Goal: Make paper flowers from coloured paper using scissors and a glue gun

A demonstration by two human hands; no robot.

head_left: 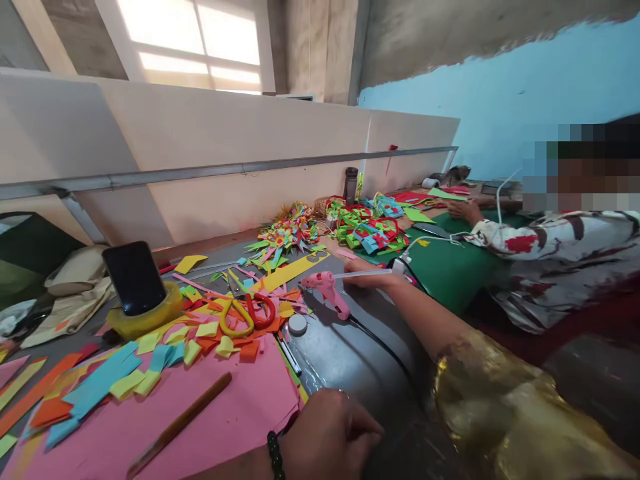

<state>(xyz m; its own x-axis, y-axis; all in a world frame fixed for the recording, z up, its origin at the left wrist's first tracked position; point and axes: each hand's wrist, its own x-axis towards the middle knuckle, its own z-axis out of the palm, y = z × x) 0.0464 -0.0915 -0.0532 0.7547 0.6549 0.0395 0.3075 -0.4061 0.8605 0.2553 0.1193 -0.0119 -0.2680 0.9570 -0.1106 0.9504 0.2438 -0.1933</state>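
My left hand (333, 433), a beaded bracelet at its wrist, is at the near edge of the grey table with its fingers curled in. Whatever it may hold is hidden. Beyond the pink glue gun (327, 290), my right hand (367, 275) reaches low over the tabletop, its fingers largely hidden. A long clear glue stick (365, 273) projects from the back of the gun and crosses in front of that hand. Near the gun are a round white cap (297, 325) and scissors with red and yellow handles (236, 319). Pink paper sheets (235, 407) lie left of my left hand.
A wooden stick (183, 420) rests on the pink sheets among cut paper pieces. A phone (134, 277) leans on a yellow tape roll (170, 310). Colourful paper piles (363, 227) and a dark bottle (351, 185) stand farther back. A co-worker (560, 247) sits at right.
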